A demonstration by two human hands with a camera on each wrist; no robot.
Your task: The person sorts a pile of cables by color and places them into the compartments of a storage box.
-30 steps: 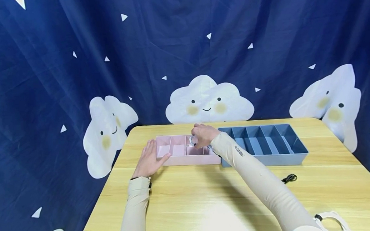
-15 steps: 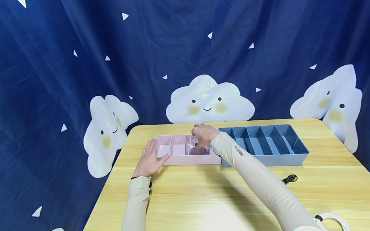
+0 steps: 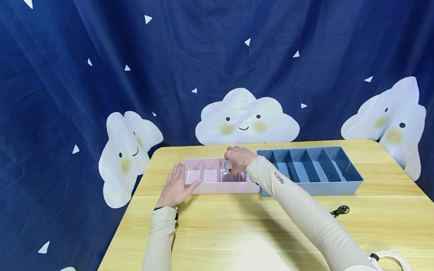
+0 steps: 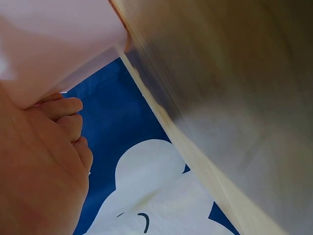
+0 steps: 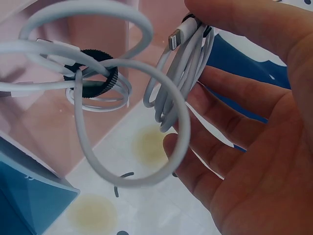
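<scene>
Over the last second I log almost no change (the head view drifts a little): the right hand (image 3: 238,158) stays at the third compartment from the left of the pink, rectangular, divided plastic tray (image 3: 220,188), pinching a coiled white cable (image 5: 179,82) between thumb and fingertips. I judge it a pause, the coil not yet released. The left hand (image 3: 174,186) braces the tray's left end, thumb spread wide. In the right wrist view the coil's long axis slopes down-left; its metal connector (image 5: 172,43) faces down-left too.
</scene>
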